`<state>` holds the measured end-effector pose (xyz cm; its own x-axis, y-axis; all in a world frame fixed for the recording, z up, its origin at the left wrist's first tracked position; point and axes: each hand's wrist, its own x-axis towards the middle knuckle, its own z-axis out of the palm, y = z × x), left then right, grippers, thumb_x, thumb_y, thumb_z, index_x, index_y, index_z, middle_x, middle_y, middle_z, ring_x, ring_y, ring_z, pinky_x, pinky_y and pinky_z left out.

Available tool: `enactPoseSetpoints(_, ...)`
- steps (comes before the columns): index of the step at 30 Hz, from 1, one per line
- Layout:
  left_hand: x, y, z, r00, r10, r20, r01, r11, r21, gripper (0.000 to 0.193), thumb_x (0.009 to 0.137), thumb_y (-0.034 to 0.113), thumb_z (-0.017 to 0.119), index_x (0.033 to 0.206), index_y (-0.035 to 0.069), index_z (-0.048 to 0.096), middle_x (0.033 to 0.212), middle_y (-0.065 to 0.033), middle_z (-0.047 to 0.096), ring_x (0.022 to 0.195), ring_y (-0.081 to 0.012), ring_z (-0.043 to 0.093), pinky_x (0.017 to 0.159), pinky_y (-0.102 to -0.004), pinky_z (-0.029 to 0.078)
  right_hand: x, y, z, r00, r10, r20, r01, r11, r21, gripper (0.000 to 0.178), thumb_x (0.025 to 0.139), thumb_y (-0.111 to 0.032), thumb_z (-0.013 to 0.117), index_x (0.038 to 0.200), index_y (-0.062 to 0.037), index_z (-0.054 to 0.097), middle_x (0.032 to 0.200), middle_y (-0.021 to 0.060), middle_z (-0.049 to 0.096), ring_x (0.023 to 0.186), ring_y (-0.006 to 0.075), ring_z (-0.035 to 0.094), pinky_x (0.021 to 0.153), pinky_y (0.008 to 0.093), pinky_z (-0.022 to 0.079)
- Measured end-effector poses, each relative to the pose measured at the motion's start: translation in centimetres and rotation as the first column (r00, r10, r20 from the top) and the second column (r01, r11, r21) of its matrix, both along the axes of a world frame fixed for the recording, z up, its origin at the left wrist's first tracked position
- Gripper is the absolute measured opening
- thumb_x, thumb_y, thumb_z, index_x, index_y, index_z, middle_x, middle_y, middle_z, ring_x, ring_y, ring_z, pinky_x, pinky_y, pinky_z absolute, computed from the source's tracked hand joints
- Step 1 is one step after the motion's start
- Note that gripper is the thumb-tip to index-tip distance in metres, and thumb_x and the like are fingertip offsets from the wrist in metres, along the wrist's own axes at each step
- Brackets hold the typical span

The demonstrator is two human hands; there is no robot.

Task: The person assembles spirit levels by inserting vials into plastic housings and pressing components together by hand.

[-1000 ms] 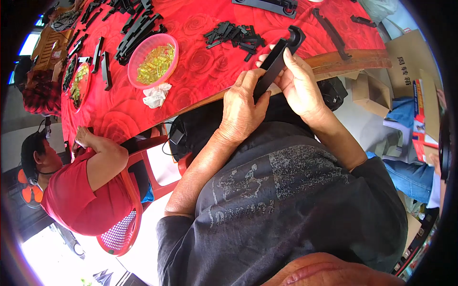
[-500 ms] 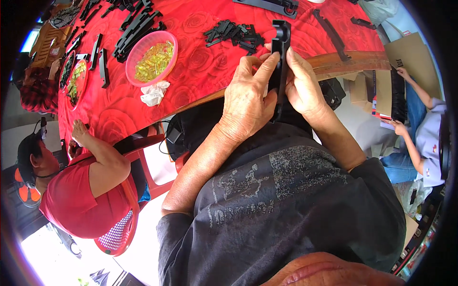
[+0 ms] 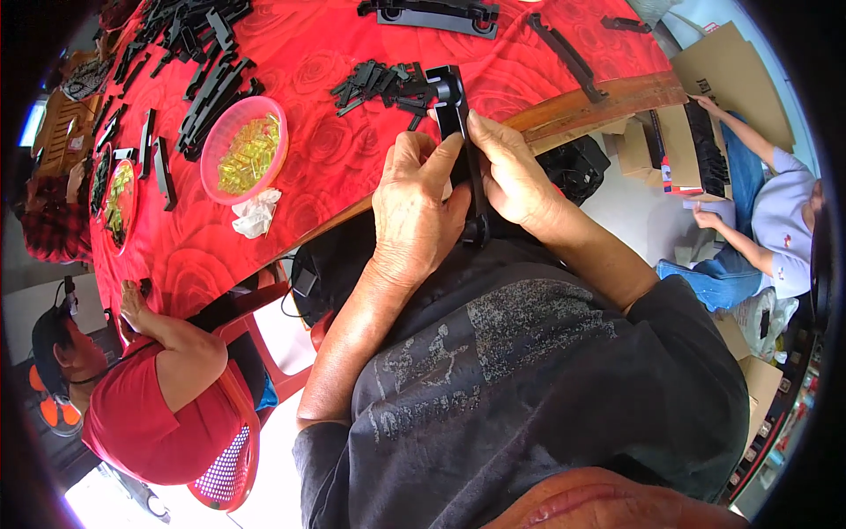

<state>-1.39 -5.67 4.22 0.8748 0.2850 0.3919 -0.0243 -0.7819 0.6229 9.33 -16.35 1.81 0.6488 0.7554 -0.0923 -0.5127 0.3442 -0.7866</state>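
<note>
Both of my hands hold a long, narrow black plastic part point(image 3: 448, 115) upright in front of my body, over the table's near edge. My left hand point(image 3: 414, 198) closes on its left side, with thumb and index finger pressed against its face. On the other side my right hand point(image 3: 511, 172) grips it, thumb along the upper edge. The part's notched far end sticks out beyond my fingers; its lower end shows near my shirt. Whether a small piece sits under my left fingertips is hidden. Just beyond lies a pile of small black pieces point(image 3: 379, 85).
The red rose-patterned tablecloth point(image 3: 308, 141) carries a pink bowl point(image 3: 207, 167) of yellow translucent pieces, a crumpled white tissue point(image 3: 256, 214) and a heap of long black parts point(image 3: 211, 97). A person in red point(image 3: 159, 397) sits at left; another with boxes point(image 3: 775, 212) is at right.
My view has shifted, so the table's things appear further left. The black part's far end now leans more to the left. Both hands keep their grip on it.
</note>
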Motion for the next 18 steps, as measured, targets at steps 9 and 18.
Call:
enactPoseSetpoints(9, -0.4, -0.2, -0.8, 1.000, -0.005, 0.028, 0.011, 0.974, -0.225, 0.031, 0.079, 0.001, 0.071, 0.110, 0.002, 0.066, 0.101, -0.0167, 0.059, 0.084, -0.0341, 0.064, 0.073, -0.0403, 0.054, 4.9, -2.5, -1.1, 0.957, -0.279, -0.082, 0.262, 0.948, -0.179, 0.043, 0.094, -0.049, 0.062, 0.102, -0.0064, 0.060, 0.085, 0.0069, 0.065, 0.072, 0.0171, 0.064, 0.065, 0.0295, 0.053)
enactPoseSetpoints(18, -1.0, -0.4, -1.9, 0.997, -0.077, -0.006, 0.074, 0.971, -0.227, 0.026, 0.080, 0.002, 0.070, 0.106, 0.000, 0.066, 0.102, -0.0181, 0.062, 0.089, -0.0362, 0.065, 0.075, -0.0417, 0.053, 24.2, -8.3, 1.0, 0.524, -0.217, 0.824, 0.746, 0.584, -0.320, 0.029, 0.102, -0.027, 0.053, 0.112, -0.0035, 0.067, 0.084, 0.0066, 0.069, 0.067, 0.0128, 0.064, 0.061, 0.0288, 0.051)
